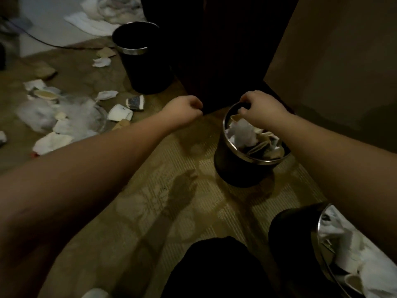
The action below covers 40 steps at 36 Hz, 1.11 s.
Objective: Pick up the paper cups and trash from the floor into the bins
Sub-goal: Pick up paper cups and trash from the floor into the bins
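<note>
While both arms reach forward over the carpet, the scene reads as follows.
Right hand (261,108): fingers curled over the far rim of the middle bin (227,160), gripping it.
Left hand (187,109): closed in a fist holding nothing visible, just left of the middle bin.
Middle bin: black with a metal rim, upright, heaped with crumpled paper and cups.
Near-right bin (285,231): also full of white paper and cups, partly cut off by the frame edge.
Far bin (141,67): black, upright, inside dark.
Floor trash (62,123): paper cups (119,112), tissues and clear plastic scattered at far left, well apart from both hands.
In the way: a dark cabinet (214,50) just behind the middle bin.
Writing: a patterned cup (135,102) lies there; nothing legible.
</note>
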### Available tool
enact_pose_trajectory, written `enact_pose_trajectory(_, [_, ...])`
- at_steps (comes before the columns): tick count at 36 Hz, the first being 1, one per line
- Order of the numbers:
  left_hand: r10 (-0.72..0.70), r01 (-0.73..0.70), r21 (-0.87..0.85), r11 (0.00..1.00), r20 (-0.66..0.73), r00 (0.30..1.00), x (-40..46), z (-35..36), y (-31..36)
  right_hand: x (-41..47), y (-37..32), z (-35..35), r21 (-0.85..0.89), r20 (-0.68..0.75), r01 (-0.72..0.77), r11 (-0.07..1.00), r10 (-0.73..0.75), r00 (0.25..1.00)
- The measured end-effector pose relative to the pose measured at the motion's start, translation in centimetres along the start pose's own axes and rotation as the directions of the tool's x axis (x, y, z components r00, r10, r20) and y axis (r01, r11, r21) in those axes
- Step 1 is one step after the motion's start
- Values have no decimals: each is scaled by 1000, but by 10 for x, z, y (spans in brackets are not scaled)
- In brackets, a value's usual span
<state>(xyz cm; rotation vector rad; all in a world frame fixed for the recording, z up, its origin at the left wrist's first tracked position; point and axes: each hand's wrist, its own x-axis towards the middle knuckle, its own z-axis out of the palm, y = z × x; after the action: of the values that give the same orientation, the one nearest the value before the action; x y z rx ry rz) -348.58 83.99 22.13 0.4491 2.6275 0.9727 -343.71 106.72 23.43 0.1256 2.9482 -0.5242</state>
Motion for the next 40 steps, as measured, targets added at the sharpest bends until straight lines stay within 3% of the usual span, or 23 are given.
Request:
enact_pose_trajectory(9, [-309,315,2,949,-185,933,-98,-118,-95,22,-159,23,-2,57,200,980,-200,978])
enact_pose_trajectory(13, [-421,438,17,899,-240,875,-157,-149,-148,30,-230,48,-33,164,281,959,-272,948])
enact_pose_trajectory(19, [-591,604,-23,797,-236,771,-240,-159,-243,24,-307,121,-32,377,418,908,-377,846])
enact_pose_trajectory(23, [-691,689,-90,720,-186,698,-289,-136,-299,16,-327,188,8,491,439,898,-386,781])
enact_pose_trajectory(27, [-758,753,-91,652,-104,644,-324,-102,-348,12,-327,259,-33,610,408,913,-305,732])
enact_pose_trajectory(34, [-813,805,-135,577,-2,583,-363,-51,-424,17,-311,351,-101,661,298,949,-159,733])
enact_pose_trajectory(37, [-838,828,-139,544,-37,545,-375,-39,-453,25,-306,382,-159,664,312,937,-133,736])
enact_pose_trajectory(40, [-883,866,-173,468,-103,457,-378,-34,-482,32,-303,404,-177,650,308,935,-124,749])
